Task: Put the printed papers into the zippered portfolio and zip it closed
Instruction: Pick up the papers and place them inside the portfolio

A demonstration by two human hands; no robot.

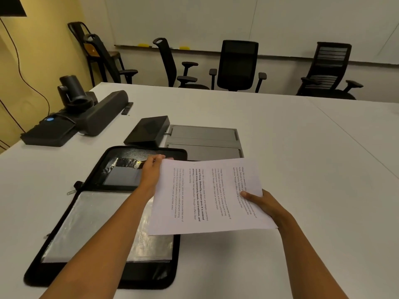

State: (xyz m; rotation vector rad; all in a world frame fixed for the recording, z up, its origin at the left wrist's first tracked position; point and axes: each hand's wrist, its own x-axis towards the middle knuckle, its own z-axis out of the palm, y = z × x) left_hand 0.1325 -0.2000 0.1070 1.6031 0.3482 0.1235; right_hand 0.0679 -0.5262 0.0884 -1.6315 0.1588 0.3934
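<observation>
The black zippered portfolio [90,214] lies open flat on the white table [302,147], its silvery lining showing and its zipper pull at the left edge. Both hands hold the printed papers [207,197] above the table, over the portfolio's right edge. My left hand [152,169] grips the sheets' far left corner. My right hand [262,202] pinches their near right edge, thumb on top. The text on the sheets runs sideways to me.
A black box [148,131] and a grey panel [205,139] lie just beyond the portfolio. A conference camera and speaker bar [86,111] sit at the table's far left. Office chairs [237,65] stand behind the table.
</observation>
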